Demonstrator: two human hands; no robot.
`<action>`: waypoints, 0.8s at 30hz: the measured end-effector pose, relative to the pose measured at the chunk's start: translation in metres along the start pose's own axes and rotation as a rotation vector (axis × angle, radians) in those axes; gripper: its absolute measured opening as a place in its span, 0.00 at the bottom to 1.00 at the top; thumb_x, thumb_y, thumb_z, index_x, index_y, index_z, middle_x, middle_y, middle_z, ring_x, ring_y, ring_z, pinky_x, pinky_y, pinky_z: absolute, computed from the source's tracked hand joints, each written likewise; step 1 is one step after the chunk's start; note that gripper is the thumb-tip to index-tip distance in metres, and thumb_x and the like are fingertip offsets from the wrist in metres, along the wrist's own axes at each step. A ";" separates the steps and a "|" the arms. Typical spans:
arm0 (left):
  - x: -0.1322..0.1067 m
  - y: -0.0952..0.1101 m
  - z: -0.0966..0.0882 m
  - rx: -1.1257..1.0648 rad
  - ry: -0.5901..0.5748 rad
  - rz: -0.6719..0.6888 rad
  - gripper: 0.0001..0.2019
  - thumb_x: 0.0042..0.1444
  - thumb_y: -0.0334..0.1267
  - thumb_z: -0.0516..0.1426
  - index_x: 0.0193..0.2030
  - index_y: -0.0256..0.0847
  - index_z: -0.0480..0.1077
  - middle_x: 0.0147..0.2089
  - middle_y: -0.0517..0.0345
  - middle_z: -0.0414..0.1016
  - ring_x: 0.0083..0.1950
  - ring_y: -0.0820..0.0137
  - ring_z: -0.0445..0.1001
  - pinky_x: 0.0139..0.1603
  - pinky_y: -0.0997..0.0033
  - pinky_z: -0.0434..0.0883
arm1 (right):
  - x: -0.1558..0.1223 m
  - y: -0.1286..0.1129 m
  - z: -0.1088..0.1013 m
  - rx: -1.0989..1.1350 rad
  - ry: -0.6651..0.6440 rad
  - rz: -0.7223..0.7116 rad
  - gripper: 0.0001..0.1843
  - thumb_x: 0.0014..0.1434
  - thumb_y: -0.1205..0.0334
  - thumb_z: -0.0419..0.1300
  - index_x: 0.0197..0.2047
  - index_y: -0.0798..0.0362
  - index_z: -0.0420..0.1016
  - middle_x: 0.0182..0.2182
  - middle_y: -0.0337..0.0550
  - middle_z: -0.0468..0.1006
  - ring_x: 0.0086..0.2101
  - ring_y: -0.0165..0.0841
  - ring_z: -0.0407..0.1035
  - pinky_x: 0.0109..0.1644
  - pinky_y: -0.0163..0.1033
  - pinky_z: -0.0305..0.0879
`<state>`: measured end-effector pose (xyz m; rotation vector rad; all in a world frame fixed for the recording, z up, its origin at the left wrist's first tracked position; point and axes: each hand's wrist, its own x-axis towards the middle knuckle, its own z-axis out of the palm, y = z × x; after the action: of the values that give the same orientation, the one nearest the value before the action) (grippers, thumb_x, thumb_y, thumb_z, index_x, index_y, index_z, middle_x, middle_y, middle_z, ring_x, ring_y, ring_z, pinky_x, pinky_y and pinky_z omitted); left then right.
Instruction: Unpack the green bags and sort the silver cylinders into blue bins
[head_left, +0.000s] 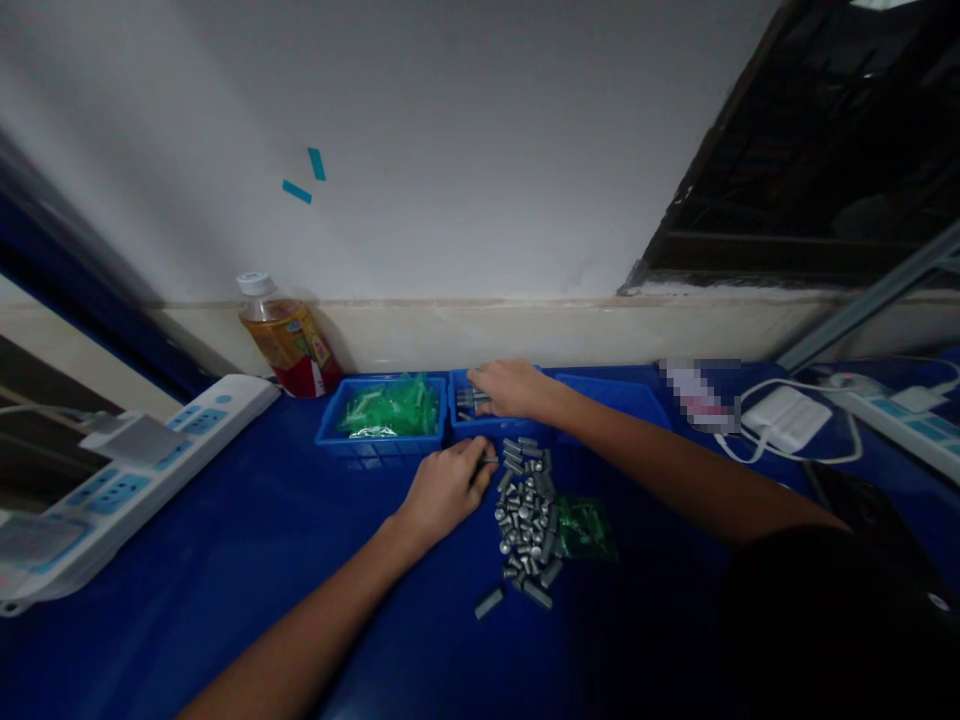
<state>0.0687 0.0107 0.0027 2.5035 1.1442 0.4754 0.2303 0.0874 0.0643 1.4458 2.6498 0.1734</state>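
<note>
Blue table (225,560), white wall (480,150) | left hand (446,490) pinches grey pin (489,461) | right hand (510,388) grip unclear

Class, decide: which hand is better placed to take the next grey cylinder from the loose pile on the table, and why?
Probably the left. The left hand lies right beside the pile, fingertips at its edge. The right hand is farther back, over the middle blue bin.

No legible text; bottle (289,345) label at 10 o'clock too blurred, pixelated patch (697,395) at 2 o'clock unreadable
</note>
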 end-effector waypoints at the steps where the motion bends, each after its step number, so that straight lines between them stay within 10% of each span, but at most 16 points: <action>1: 0.000 0.000 0.000 0.002 0.001 0.000 0.04 0.61 0.37 0.49 0.39 0.43 0.64 0.38 0.58 0.75 0.36 0.68 0.74 0.35 0.73 0.67 | 0.000 0.001 0.000 0.011 0.001 -0.004 0.21 0.54 0.51 0.61 0.47 0.55 0.69 0.42 0.52 0.77 0.42 0.44 0.72 0.37 0.39 0.64; 18: -0.001 0.000 0.001 -0.011 0.007 0.018 0.04 0.61 0.37 0.50 0.41 0.43 0.64 0.38 0.58 0.75 0.37 0.67 0.74 0.36 0.72 0.67 | 0.009 -0.007 -0.005 -0.018 0.028 0.018 0.20 0.57 0.49 0.58 0.44 0.57 0.72 0.40 0.54 0.77 0.41 0.44 0.71 0.37 0.40 0.62; 24: -0.001 -0.005 0.003 -0.077 0.049 0.030 0.07 0.61 0.36 0.50 0.44 0.41 0.66 0.41 0.54 0.75 0.42 0.66 0.74 0.43 0.70 0.68 | -0.029 -0.007 -0.011 0.290 0.326 0.103 0.12 0.62 0.55 0.53 0.35 0.55 0.70 0.32 0.44 0.75 0.34 0.33 0.68 0.36 0.35 0.58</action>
<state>0.0664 0.0122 -0.0022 2.4589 1.0862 0.5806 0.2378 0.0589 0.0754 1.7810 2.9585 0.0357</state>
